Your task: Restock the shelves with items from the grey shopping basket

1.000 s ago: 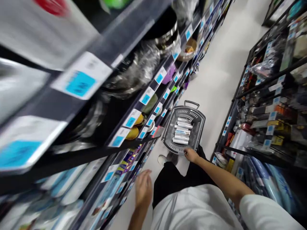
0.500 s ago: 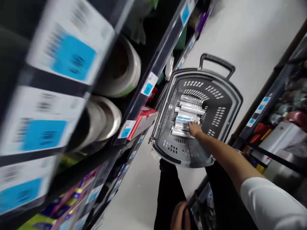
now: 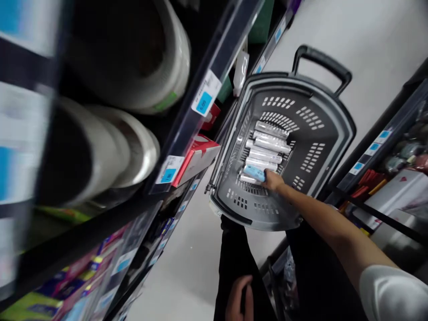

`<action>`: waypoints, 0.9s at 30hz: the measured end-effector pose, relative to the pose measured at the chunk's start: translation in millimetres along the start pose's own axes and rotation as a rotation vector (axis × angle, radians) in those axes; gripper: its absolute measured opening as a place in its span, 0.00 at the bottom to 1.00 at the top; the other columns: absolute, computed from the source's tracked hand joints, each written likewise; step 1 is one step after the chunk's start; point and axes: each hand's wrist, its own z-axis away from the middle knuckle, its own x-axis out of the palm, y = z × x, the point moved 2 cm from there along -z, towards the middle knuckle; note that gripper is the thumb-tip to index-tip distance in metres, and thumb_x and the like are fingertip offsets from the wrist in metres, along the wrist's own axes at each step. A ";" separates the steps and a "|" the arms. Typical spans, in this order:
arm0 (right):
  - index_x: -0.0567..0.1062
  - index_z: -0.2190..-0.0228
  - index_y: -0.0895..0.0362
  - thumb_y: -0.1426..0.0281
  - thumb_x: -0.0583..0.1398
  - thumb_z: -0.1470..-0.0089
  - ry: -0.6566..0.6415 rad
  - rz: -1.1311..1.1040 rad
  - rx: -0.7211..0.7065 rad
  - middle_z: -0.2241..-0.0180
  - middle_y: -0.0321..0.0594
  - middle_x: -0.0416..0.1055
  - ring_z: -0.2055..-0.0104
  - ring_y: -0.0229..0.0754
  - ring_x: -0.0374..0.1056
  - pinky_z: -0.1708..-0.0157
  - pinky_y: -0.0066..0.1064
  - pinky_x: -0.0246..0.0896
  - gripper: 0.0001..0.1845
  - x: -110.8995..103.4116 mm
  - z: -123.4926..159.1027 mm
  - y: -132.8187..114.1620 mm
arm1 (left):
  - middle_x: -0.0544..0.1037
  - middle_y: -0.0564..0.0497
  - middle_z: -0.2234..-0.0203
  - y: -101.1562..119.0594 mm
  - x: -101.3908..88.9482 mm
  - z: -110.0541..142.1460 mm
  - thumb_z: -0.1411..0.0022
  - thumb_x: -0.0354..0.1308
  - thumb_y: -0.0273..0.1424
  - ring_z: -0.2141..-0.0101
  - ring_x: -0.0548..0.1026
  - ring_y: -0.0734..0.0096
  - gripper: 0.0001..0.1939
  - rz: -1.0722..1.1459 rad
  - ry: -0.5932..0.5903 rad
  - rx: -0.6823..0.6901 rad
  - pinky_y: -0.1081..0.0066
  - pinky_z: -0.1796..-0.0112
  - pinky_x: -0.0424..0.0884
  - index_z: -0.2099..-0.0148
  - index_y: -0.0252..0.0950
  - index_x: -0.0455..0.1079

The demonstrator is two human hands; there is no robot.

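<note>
My right hand (image 3: pixel 273 181) reaches down into a grey shopping basket (image 3: pixel 337 104), its fingers closed around the right end of a roll with a blue label (image 3: pixel 254 172). This roll lies tilted across the others near the front of the pile. Behind it, several white, clear-wrapped rolls (image 3: pixel 265 155) rest side by side on the basket floor. Low in the view, in front of my dark trousers, hangs my left hand (image 3: pixel 239 299). It holds nothing visible, and there is a gap between its fingers; the lower part is cut off by the frame edge.
The basket's black handle (image 3: pixel 323 67) stands up at its far end. On the left, shelves carry large white rolls (image 3: pixel 133 147), price tags (image 3: pixel 206 96) and a red-and-white box (image 3: pixel 197 160) jutting into the aisle. Another shelf with a white box (image 3: pixel 397 196) lines the right side.
The view has moved closer to the basket and left shelf. My right hand has taken hold of the blue-labelled roll, which has tilted. My left hand has shifted slightly left, its fingers more visible.
</note>
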 end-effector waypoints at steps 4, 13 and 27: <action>0.64 0.41 0.55 0.64 0.65 0.45 0.075 -0.085 -0.103 0.45 0.48 0.73 0.46 0.53 0.72 0.51 0.36 0.65 0.33 -23.0 107.5 -26.5 | 0.81 0.45 0.56 27.0 -16.6 1.0 0.30 0.51 0.47 0.54 0.79 0.60 0.20 0.001 -0.019 0.100 0.63 0.50 0.76 0.55 0.39 0.77; 0.67 0.40 0.57 0.71 0.63 0.43 0.345 0.168 -0.619 0.46 0.50 0.74 0.48 0.55 0.72 0.49 0.42 0.65 0.30 -106.1 351.0 -123.6 | 0.70 0.41 0.41 162.2 -116.1 28.2 0.34 0.57 0.27 0.41 0.69 0.48 0.23 -0.503 0.275 0.893 0.42 0.44 0.71 0.38 0.44 0.68; 0.72 0.47 0.61 0.78 0.58 0.39 0.955 0.492 -1.334 0.46 0.50 0.73 0.44 0.54 0.66 0.42 0.49 0.58 0.19 -187.4 557.3 -272.6 | 0.75 0.39 0.47 214.1 -307.5 107.4 0.32 0.59 0.36 0.46 0.70 0.51 0.24 -0.619 0.426 1.112 0.49 0.43 0.66 0.37 0.36 0.64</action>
